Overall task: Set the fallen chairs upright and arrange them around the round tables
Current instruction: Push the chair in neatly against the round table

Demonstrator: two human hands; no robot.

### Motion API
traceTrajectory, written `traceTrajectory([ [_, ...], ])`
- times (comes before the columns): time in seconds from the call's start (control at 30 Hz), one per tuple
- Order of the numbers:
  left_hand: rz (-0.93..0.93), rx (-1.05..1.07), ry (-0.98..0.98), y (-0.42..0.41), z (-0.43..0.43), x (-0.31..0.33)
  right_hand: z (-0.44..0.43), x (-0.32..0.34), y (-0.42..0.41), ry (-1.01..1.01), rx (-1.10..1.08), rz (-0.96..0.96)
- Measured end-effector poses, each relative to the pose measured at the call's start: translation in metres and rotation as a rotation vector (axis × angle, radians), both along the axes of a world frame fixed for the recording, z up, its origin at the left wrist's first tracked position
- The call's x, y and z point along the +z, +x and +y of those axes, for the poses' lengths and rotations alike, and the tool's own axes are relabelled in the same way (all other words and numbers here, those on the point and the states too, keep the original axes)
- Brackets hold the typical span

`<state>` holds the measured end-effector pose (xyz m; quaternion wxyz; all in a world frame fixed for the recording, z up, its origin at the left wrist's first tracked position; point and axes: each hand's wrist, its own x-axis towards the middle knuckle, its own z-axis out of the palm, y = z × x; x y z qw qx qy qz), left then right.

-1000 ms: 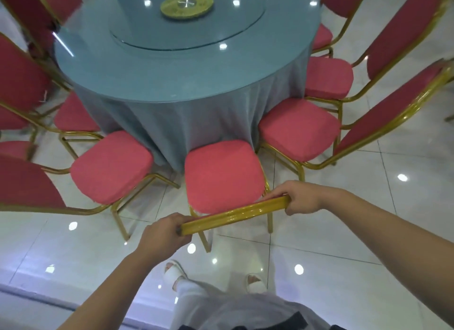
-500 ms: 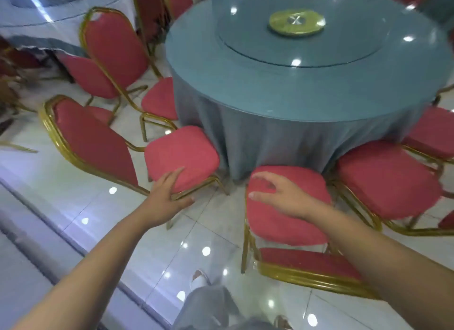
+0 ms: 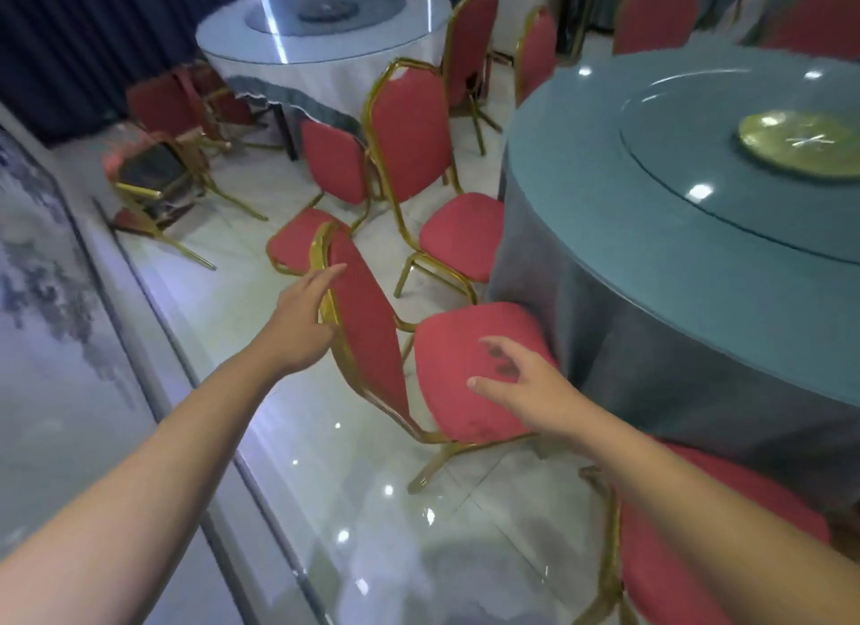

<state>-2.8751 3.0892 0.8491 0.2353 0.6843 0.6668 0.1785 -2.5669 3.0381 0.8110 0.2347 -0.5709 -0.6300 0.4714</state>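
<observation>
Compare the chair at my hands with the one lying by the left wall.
The near chair stands upright; the fallen chair lies tipped, dark seat underside showing. The near chair sits against the teal table; the fallen chair lies out by the wall. The left hand and right hand are at the near chair, not the fallen chair. Both: red padding, gold frames.

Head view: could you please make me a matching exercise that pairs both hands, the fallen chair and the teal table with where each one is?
1 left hand
2 right hand
3 fallen chair
4 teal table

A tipped over on the floor, far left
B over the nearest chair's seat
C at that chair's backrest
D on the right, gold disc at its centre

Pairs: 1-C, 2-B, 3-A, 4-D
</observation>
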Motion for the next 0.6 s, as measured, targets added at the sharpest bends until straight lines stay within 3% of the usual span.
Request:
traceTrajectory([
  [0.33, 0.336, -0.183, -0.116, -0.103, 0.187, -0.001, 0.208, -0.013, -0.113, 0.030, -0.058, 0.049],
  [0.6, 0.624, -0.547, -0.236, -0.132, 0.303, -0.027, 0.285, -0.036, -0.149, -0.095, -0.183, 0.088],
])
